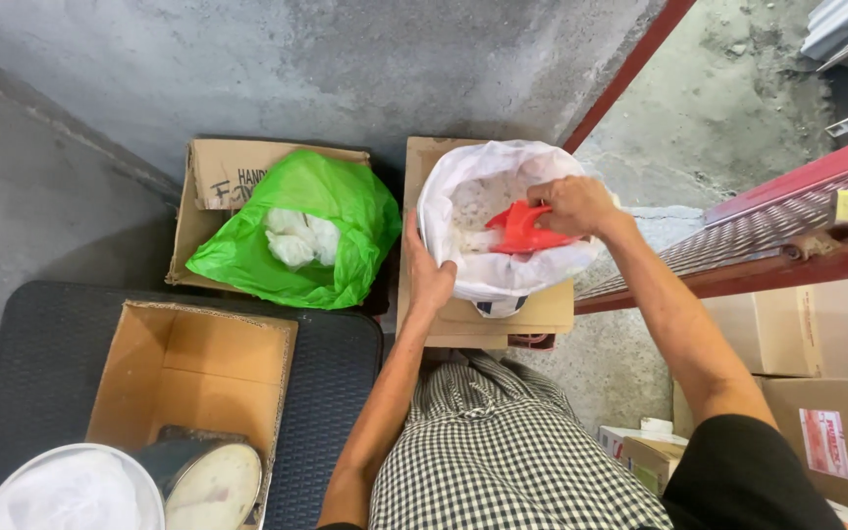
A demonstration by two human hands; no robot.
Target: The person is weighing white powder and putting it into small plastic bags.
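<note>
We could not see the front of the red scoop (520, 229), since our right hand (573, 204) covered it. The white bag (503, 211) hid its box (463, 316), and the frame's lower edge cut off the white bowl (71, 491).
</note>
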